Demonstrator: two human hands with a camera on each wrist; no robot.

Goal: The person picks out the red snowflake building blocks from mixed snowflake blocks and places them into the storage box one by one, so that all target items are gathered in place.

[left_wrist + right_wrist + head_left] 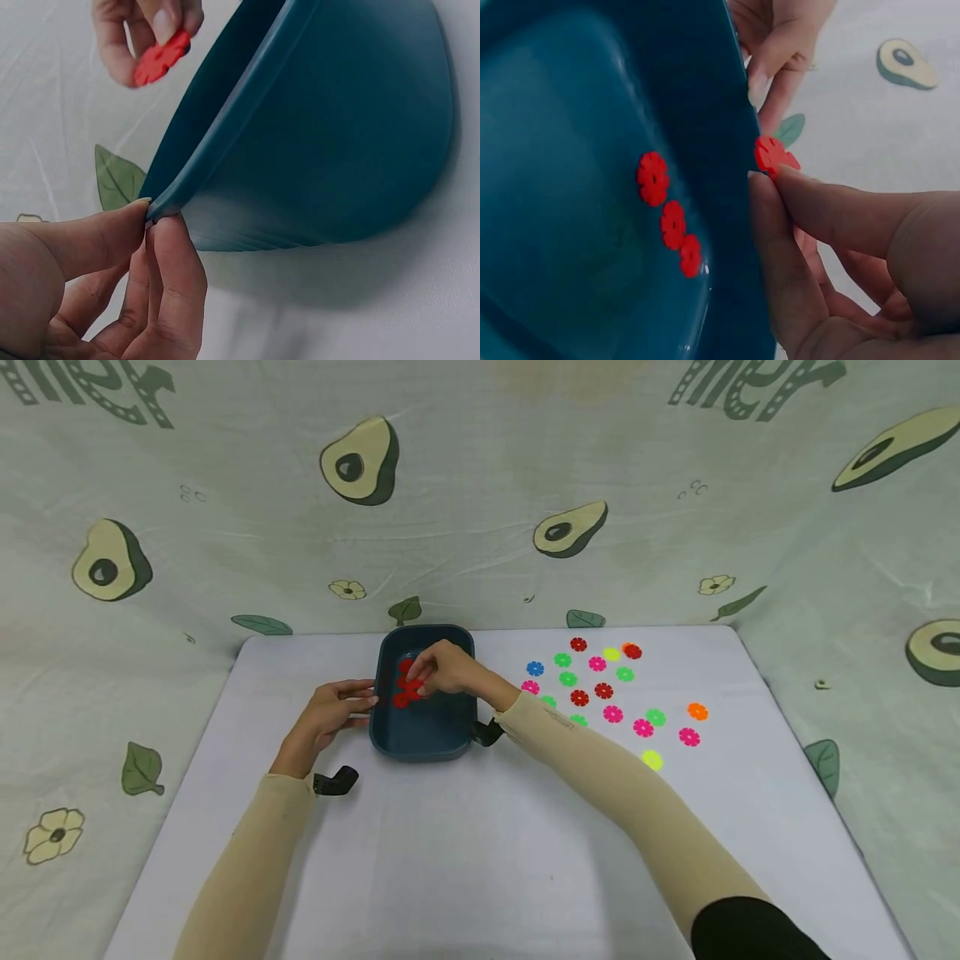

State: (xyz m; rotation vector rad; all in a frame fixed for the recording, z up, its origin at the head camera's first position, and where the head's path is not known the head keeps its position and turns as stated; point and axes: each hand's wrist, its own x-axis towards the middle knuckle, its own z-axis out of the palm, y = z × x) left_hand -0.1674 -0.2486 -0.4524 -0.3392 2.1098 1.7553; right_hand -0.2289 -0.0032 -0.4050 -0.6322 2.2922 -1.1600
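Observation:
A dark blue rectangular tray (431, 731) stands on the white table. My left hand (324, 717) is at its left side, with thumb and fingers pinching the rim (225, 112). Over the tray, my right hand (447, 668) holds a red notched plastic disc (163, 58) between thumb and fingertip; the same disc shows tilted in the right wrist view. On the tray floor lie red flower-shaped discs (653, 178), three of them seen from the right wrist, along one side. The right hand's fingers partly cover the discs in the head view.
Right of the tray, loose notched discs in several colours are scattered on the table, among them a blue disc (535, 668), an orange disc (697, 712) and a yellow disc (652, 760). Dark red discs (580, 697) lie among them. An avocado-print cloth (465, 543) hangs behind.

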